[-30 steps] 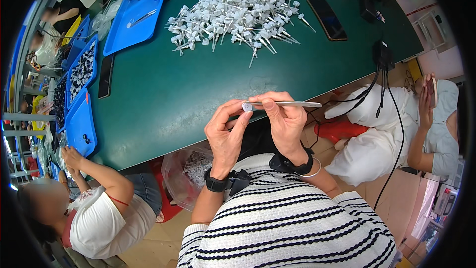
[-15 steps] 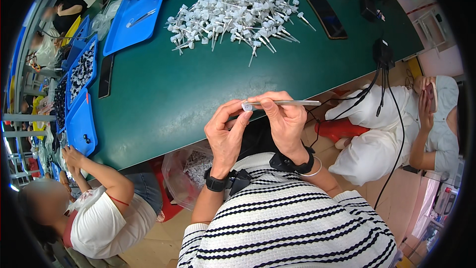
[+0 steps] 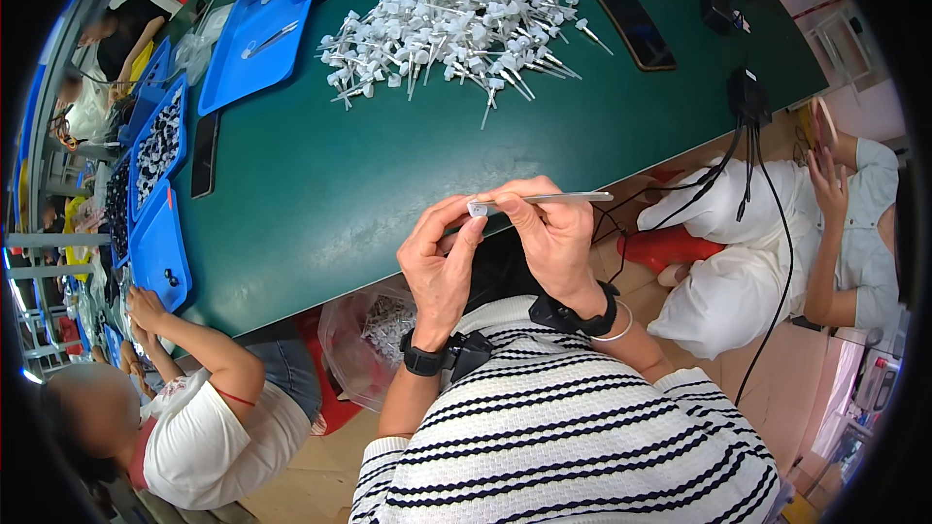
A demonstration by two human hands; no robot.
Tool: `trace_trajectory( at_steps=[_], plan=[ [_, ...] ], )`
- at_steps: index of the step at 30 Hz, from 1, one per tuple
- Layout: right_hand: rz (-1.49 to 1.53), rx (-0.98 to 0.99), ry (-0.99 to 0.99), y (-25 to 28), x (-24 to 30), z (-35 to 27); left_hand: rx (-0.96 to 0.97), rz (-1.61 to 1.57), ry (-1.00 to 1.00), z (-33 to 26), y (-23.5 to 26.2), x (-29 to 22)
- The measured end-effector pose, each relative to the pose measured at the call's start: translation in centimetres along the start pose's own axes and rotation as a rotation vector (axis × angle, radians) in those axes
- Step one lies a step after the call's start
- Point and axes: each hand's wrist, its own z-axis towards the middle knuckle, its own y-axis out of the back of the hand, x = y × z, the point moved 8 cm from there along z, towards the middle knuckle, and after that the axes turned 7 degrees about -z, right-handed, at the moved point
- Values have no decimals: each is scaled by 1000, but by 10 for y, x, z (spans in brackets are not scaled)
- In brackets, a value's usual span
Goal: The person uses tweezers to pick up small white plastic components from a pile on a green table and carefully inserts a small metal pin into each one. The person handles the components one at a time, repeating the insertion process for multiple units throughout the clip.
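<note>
Head view: the left hand (image 3: 439, 267) pinches a small white plastic piece (image 3: 478, 208) in a closed grip above the green worktop (image 3: 320, 175) edge. The right hand (image 3: 550, 238) grips metal tweezers (image 3: 553, 198), tips at the piece. A pile of white parts (image 3: 456, 24) lies well apart.

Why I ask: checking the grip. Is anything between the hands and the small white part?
Nothing visible. The left hand pinches the small white part directly, and the right hand holds thin metal tweezers whose tip meets it.

Your left hand (image 3: 439, 267) fingers are covering most of the small white part (image 3: 478, 208), leaving its shape unclear.
</note>
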Motion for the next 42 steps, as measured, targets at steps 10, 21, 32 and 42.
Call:
trace_trajectory(
  at_steps=[10,21,32,42],
  plan=[
    [-140,53,100,-8,13,3,-26,122,-96,2,2,-5],
    [220,-67,-85,-4,-13,-4,-51,279,-225,0,-4,-22],
    [269,-90,-121,-4,-11,-2,-62,344,-278,-2,-5,-26],
    [238,-75,-105,-4,-13,-3,-65,368,-293,-3,-4,-25]
  ],
)
